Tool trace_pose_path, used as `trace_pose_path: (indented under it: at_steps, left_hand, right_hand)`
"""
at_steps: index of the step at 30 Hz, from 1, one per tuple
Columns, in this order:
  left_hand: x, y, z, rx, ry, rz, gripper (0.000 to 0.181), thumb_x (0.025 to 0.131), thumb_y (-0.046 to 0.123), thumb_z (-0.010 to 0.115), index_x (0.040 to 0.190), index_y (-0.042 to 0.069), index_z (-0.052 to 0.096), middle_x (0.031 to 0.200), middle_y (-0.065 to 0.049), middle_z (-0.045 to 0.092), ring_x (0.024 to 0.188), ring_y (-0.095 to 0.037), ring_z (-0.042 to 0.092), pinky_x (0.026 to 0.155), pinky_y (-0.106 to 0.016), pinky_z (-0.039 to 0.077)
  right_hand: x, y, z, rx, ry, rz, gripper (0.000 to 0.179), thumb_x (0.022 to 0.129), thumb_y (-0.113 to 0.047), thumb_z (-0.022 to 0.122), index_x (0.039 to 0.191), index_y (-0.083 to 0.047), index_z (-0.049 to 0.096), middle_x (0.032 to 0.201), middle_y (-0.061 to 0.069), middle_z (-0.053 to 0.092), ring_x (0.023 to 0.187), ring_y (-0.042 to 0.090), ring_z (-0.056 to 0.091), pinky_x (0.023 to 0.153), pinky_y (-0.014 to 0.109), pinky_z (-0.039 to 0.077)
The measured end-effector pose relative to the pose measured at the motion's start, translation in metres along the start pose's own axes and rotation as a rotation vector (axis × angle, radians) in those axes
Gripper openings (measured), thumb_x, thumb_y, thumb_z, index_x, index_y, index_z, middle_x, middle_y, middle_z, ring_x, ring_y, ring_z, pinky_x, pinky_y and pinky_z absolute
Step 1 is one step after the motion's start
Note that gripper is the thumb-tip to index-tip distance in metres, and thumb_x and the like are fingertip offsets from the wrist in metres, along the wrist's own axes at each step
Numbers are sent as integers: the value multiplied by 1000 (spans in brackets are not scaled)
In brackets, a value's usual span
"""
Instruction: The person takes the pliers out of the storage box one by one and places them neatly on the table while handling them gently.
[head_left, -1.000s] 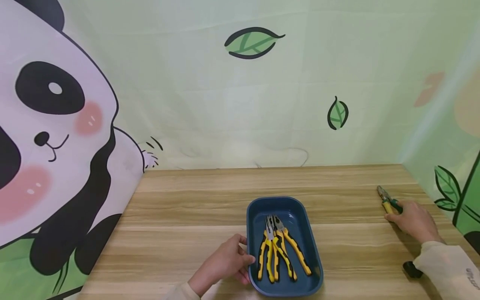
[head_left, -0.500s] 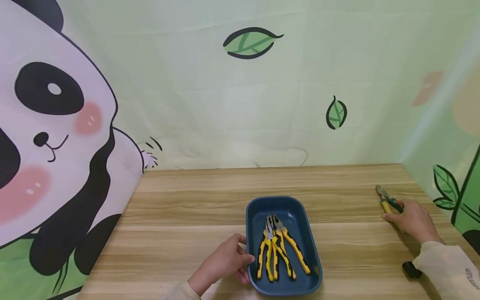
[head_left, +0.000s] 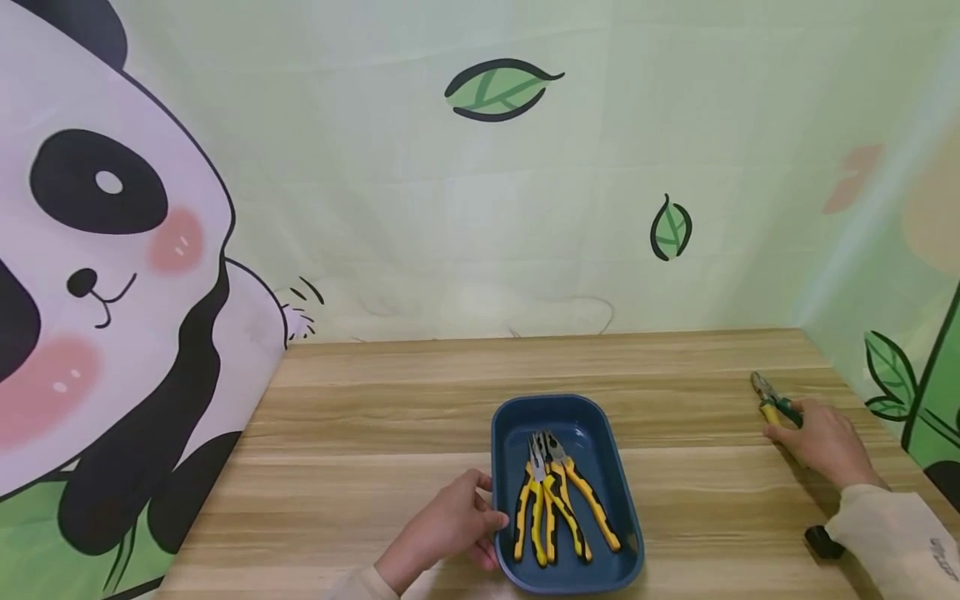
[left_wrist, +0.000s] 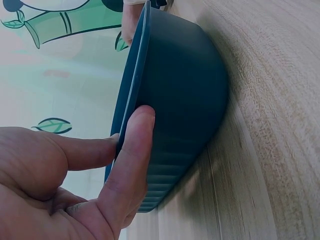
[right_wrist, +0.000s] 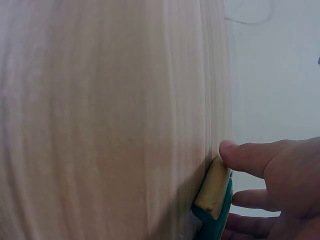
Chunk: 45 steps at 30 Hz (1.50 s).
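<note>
A dark blue rectangular tray [head_left: 628, 533] stands on the wooden table, holding several pliers [head_left: 551, 492] with yellow-and-black handles. Their metal noses point away from me. My left hand [head_left: 457, 517] pinches the tray's left rim. In the left wrist view the thumb is over the rim [left_wrist: 131, 95] and the fingers [left_wrist: 132, 155] press the outer wall. At the far right, my right hand [head_left: 828, 442] grips a separate pair of pliers [head_left: 767, 396] with yellow and green handles. The right wrist view shows the thumb on the yellow handle [right_wrist: 214, 187] and fingers by the green one [right_wrist: 220, 215].
The wooden table [head_left: 375, 417] reaches back to a pale green cloth backdrop [head_left: 375, 167] printed with leaves and a panda [head_left: 127, 275]. A small black object [head_left: 823, 542] shows beside the right sleeve [head_left: 892, 533].
</note>
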<state>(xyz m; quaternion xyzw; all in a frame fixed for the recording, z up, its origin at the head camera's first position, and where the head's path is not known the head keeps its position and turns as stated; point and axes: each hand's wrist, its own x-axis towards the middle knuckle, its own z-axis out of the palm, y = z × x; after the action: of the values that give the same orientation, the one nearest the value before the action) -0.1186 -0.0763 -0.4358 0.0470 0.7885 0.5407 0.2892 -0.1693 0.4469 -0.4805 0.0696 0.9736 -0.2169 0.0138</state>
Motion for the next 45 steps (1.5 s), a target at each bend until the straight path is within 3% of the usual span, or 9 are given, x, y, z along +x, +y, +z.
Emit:
trace_pose_path:
  at_steps: [8,16,28,45]
  left_hand:
    - [0,0,0,-7,-3,-2,41,98,-3,67,131,-9,45,85,-16,67,55,-22,67,50,-36,63]
    - [0,1,0,-11,-6,-5,40,97,-3,67,131,-9,45,85,-17,67,54,-21,67,50,-35,63]
    - [0,2,0,-13,-8,-23,42,98,-3,67,132,-8,44,87,-17,67,54,-21,67,50,-35,63]
    - [-1,1,-1,-8,-8,-7,42,98,-2,67,132,-9,44,88,-17,66,55,-22,68,51,-37,64]
  right_hand:
    - [1,0,-2,-45,-30,-18,72,104,-34,61,138,26,40,132,52,41,114,69,44,91,77,45]
    - [0,-2,-6,-70,-71,-18,76,106,-40,55,140,26,37,133,53,39,117,71,41,90,77,46]
    - [-3,-4,-4,-82,-54,-25,65,104,-27,58,137,26,40,129,53,43,113,70,46,88,74,48]
    - [-5,-6,-13,-56,-72,-37,62,106,-25,54,141,24,38,134,51,41,115,69,45,88,74,48]
